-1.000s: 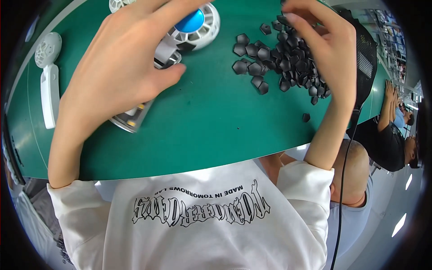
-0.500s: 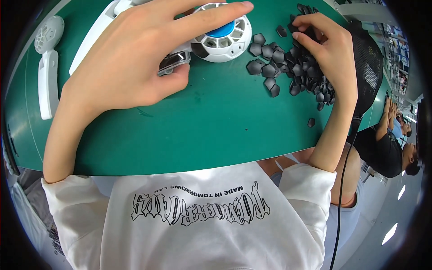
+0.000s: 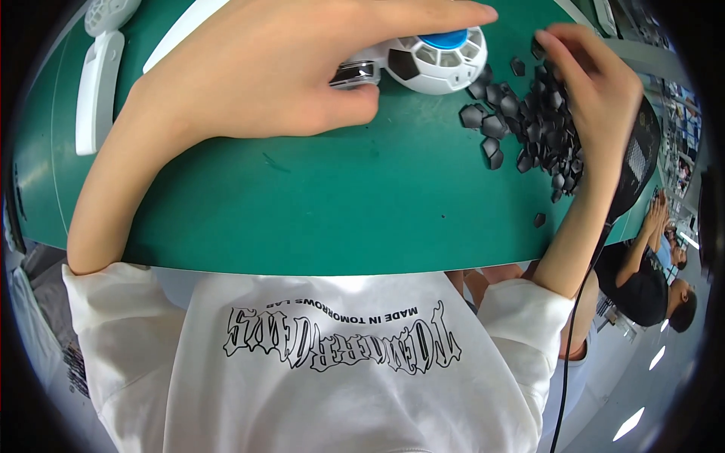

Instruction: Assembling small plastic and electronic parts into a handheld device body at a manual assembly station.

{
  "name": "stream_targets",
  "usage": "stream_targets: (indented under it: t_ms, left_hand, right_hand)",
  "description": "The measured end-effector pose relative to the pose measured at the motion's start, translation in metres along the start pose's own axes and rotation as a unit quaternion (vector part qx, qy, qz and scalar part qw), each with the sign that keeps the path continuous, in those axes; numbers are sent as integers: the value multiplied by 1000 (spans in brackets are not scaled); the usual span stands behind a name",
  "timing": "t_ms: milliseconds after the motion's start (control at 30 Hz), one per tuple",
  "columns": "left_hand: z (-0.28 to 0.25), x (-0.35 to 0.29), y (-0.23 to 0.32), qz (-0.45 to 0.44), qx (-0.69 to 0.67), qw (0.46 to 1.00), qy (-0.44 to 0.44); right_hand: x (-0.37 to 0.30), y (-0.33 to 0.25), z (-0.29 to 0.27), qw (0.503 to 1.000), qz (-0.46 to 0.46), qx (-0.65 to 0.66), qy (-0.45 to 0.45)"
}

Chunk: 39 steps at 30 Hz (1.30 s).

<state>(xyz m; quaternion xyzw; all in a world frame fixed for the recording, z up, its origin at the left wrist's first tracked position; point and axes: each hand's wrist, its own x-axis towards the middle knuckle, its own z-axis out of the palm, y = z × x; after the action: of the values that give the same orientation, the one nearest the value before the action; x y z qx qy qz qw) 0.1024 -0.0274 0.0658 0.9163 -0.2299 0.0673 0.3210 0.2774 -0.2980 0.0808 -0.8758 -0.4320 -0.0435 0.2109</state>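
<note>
My left hand (image 3: pixel 279 72) is closed around a white handheld fan (image 3: pixel 442 75) with a round, football-patterned head and a blue centre. Its index finger stretches over the top of the head, and the thumb lies by a clear plastic part (image 3: pixel 355 74) at the neck. One black pentagon shows on the side of the head. To the right, my right hand (image 3: pixel 600 87) pinches a small black pentagon piece (image 3: pixel 538 49) between thumb and forefinger. Beneath and beside that hand lies a heap of black pentagon pieces (image 3: pixel 547 124).
A second white fan (image 3: pixel 98 90) lies on the green table (image 3: pixel 302 204) at the far left. Beside my right forearm is a black mesh bag or cap (image 3: pixel 642 151), with a black cord (image 3: pixel 572 340) running down. Other people (image 3: pixel 642 272) sit at the right.
My right hand has come away from the heap with a pentagon piece at its fingertips. The view has shifted, and the fan in my left hand now appears farther right, nearer the heap.
</note>
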Motion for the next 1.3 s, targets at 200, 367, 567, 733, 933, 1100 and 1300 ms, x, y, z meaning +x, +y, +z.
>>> stream_targets:
  t_ms: [200, 367, 567, 733, 933, 1100, 1300]
  left_hand:
    - [-6, 11, 6, -46, 25, 997, -63]
    - [-2, 10, 16, -84, -28, 996, -15]
    - [5, 12, 26, -124, -90, 988, 33]
    - [8, 19, 26, -128, -138, 982, 11]
    - [26, 20, 25, -120, -133, 981, 78]
    - [38, 25, 24, -96, -68, 987, 107]
    - [42, 21, 21, -84, -17, 991, 106]
  right_hand:
    - [-11, -64, -6, 979, -139, 139, -53]
    - [-5, -79, -3, 970, -204, 60, -115]
    - [0, -82, -4, 970, -180, 62, -153]
    - [-1, -76, 2, 972, -94, 137, -168]
    - [-8, -82, -1, 982, -115, 51, -142]
    - [-20, -51, 16, 981, -124, 62, -134]
    - [-10, -80, 13, 981, -29, 88, -173]
